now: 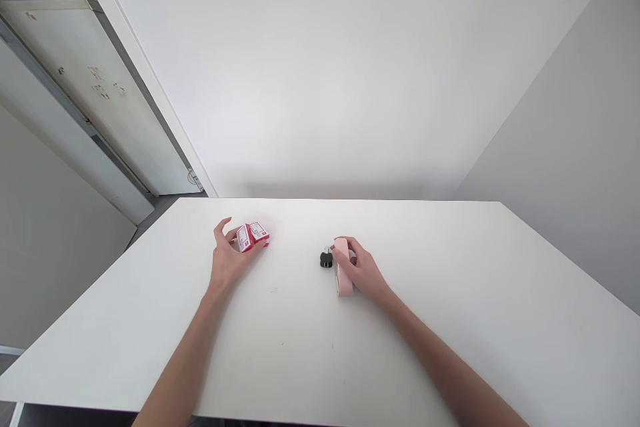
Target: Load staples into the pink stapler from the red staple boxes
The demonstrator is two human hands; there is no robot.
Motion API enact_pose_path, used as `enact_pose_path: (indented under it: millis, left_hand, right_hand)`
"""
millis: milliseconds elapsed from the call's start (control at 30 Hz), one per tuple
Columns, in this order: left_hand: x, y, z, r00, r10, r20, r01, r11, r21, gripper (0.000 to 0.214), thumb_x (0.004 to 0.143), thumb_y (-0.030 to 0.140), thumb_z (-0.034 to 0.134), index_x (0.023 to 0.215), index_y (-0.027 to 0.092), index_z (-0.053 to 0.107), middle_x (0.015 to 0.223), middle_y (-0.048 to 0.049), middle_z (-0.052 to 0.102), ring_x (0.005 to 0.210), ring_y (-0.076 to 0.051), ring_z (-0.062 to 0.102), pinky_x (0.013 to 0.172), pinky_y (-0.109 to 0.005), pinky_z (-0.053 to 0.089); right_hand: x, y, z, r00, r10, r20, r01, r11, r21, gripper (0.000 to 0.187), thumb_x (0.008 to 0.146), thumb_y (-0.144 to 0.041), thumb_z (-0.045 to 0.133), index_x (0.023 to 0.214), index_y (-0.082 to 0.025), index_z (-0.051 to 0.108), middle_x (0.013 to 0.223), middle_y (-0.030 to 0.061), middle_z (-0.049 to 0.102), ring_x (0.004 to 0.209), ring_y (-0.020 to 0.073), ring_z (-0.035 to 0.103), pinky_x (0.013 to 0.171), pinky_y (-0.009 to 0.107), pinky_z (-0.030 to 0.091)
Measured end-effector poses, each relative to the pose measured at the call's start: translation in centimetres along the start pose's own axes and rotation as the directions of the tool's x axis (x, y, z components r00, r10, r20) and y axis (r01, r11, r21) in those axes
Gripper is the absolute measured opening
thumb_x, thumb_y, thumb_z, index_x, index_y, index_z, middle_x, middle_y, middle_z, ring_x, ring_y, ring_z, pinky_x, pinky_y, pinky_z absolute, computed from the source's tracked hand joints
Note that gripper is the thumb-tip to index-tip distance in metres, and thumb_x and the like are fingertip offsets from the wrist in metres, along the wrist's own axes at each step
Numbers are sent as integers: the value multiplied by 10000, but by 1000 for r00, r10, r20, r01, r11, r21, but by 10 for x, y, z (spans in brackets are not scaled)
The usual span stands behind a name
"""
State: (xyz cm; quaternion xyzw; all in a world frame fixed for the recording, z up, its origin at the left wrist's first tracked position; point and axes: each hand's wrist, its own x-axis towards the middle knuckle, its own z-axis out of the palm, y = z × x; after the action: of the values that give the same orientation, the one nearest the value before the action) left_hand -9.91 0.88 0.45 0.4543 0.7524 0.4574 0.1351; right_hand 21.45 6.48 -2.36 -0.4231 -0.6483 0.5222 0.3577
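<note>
My left hand rests on the white table, its fingers curled against two small red and white boxes that lie side by side. Its thumb sticks up apart from them. My right hand is wrapped round a pale pink stapler that lies on the table, pointing away from me. Just left of the stapler's far end sits a small black object, touching or nearly touching it.
The table stands against a white wall, with a grey wall to the right. Past the table's left edge stands an open door and a strip of dark floor.
</note>
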Motion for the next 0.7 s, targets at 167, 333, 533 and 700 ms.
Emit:
enact_pose_path:
  millis: [167, 333, 533, 700]
  left_hand:
    - [0, -8, -16, 999, -44, -20, 43, 998, -37, 1030, 649, 541, 867, 1447, 353, 243, 1335, -97, 644, 1196, -305, 636, 1024, -562, 499]
    - [-5, -21, -42, 999, -48, -7, 47, 998, -51, 1020, 663, 530, 858, 1456, 367, 239, 1375, -82, 624, 1259, -292, 603, 1045, -536, 495]
    - [-9, -46, -74, 1000, -20, -11, 20, 997, 68, 1032, 663, 558, 831, 1479, 345, 236, 1343, -83, 642, 1111, -272, 673, 959, -478, 551]
    - [-9, -53, -78, 999, -48, -16, 51, 963, 265, 982, 652, 624, 803, 1473, 314, 363, 1347, -115, 641, 1162, -324, 653, 978, -476, 529]
  right_hand:
    - [0, 2, 0, 1000, -2, -2, 2, 1000, -22, 403, 927, -611, 542, 1160, -287, 602, 1220, 49, 683, 708, 178, 574, 699, 353, 484]
    - [-1, 5, 0, 1000, 1, 0, -1, 1000, -31, 399, 929, -613, 540, 1164, -296, 599, 1203, 36, 682, 725, 178, 580, 711, 352, 492]
    - [-2, 8, 0, 1000, -3, 0, 3, 1000, -23, 383, 928, -600, 539, 1155, -299, 603, 1206, 35, 683, 766, 194, 618, 722, 360, 510]
    - [-3, 8, 0, 1000, 0, 0, 0, 1000, -13, 383, 927, -600, 548, 1166, -306, 600, 1233, 36, 675, 819, 207, 640, 770, 380, 520]
